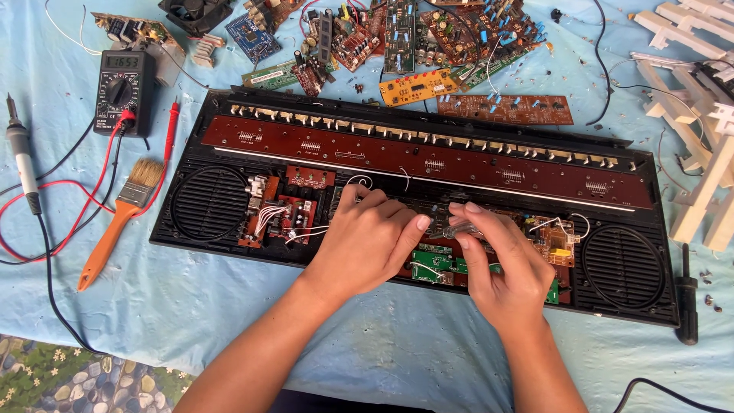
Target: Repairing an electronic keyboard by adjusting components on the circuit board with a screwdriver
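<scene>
I see both hands working at the centre of the frame, inside an opened black keyboard case point(413, 298) that lies flat on a pale blue cloth point(229, 306). My left hand point(367, 241) rests palm down on the middle of the case, fingers curled loosely with the tips toward the right; whether it holds anything beneath the palm I cannot tell. My right hand point(501, 264) sits just beside it, thumb and forefinger pinched on a small clear part point(466, 228) over the circuitry, the fingertips of the two hands almost touching. Below the hands a green board point(433, 262) shows between the wrists, and a brown board point(279, 218) with white wires sits to the left of my left hand. Round speaker grilles point(208, 203) fill the case's left and right ends, and a long reddish-brown board point(428, 157) runs across its upper half. In the upper left of the frame a multimeter point(124, 90) stands with red and black leads trailing; a brush point(122, 218) with an orange handle lies left of the case, and a soldering iron point(21, 157) at the far left edge. Loose circuit boards point(413, 38) crowd the top centre, and white key pieces point(699, 122) lie at the upper right.
</scene>
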